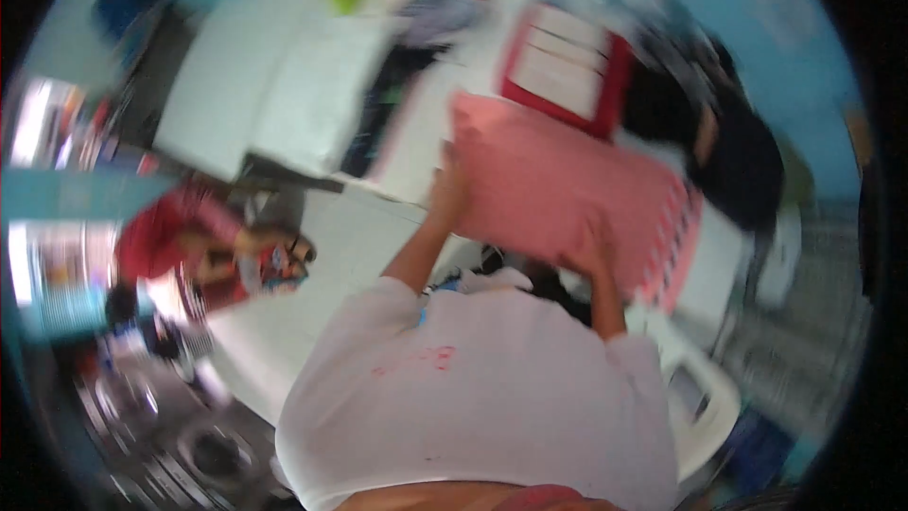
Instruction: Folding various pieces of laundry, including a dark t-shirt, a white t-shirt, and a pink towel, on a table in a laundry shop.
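Note:
A pink cloth [558, 180], folded into a rectangle, is spread in front of me on a white table. Along its right end runs a dark-and-white patterned band [674, 237]. My left hand [451, 191] is at the cloth's left edge, its fingers stretched out along it. On the near edge lies my right hand [591, 251], fingers extended over the fabric. Motion blur softens both hands, and nothing shows lifted in either.
Beyond the cloth lies a red case [615, 85] with pale folded pieces. Dark and grey clothing [383, 109] crosses the white table [270, 85]. At left is a person in red [156, 237]. Dark bags [742, 166] stand right; a white plastic chair [724, 407] is near me.

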A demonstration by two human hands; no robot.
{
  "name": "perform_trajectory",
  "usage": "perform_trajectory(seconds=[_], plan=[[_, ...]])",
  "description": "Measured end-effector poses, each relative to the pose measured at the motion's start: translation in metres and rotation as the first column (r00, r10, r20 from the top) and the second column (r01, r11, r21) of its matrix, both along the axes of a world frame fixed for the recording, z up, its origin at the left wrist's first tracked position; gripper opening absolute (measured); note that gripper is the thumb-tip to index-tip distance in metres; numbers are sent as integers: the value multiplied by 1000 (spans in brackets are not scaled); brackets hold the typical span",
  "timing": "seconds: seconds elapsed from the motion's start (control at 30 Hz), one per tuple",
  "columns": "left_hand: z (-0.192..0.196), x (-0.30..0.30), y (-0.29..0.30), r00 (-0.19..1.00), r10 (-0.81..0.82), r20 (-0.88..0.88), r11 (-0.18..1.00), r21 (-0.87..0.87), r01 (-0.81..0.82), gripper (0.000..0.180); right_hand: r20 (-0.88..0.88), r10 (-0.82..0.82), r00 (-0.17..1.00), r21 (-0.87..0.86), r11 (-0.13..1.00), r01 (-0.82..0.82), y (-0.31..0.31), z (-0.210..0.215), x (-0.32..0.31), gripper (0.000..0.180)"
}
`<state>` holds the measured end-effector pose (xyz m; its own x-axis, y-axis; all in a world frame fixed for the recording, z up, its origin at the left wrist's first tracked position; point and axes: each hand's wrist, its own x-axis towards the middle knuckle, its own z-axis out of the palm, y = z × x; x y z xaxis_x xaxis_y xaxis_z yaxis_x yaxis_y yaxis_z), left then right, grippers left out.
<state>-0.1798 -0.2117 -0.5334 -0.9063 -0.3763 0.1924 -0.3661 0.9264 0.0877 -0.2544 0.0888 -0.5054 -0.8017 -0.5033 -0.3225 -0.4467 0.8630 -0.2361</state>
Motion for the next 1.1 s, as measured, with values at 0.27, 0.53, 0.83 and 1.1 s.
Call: perform_trajectory(seconds=[0.27, 0.53, 0.83, 1.1], plan=[[90, -48, 147, 745, -638, 193, 745, 399, 534, 63, 977, 210, 44, -82, 178, 981, -21, -5, -7, 43], [38, -75, 93, 747, -596, -295, 514, 574, 637, 32, 926, -184, 329, -311, 116, 943, -18, -3, 23, 45], [-7, -140, 109, 707, -663, 246, 746, 299, 595, 41, 836, -170, 522, -422, 408, 809, -8, -11, 33, 13], [27, -138, 96, 662, -630, 406, 775, 269, 572, 46, 665, 138, 734, -670, 544, 504, 18, -45, 13, 58]])
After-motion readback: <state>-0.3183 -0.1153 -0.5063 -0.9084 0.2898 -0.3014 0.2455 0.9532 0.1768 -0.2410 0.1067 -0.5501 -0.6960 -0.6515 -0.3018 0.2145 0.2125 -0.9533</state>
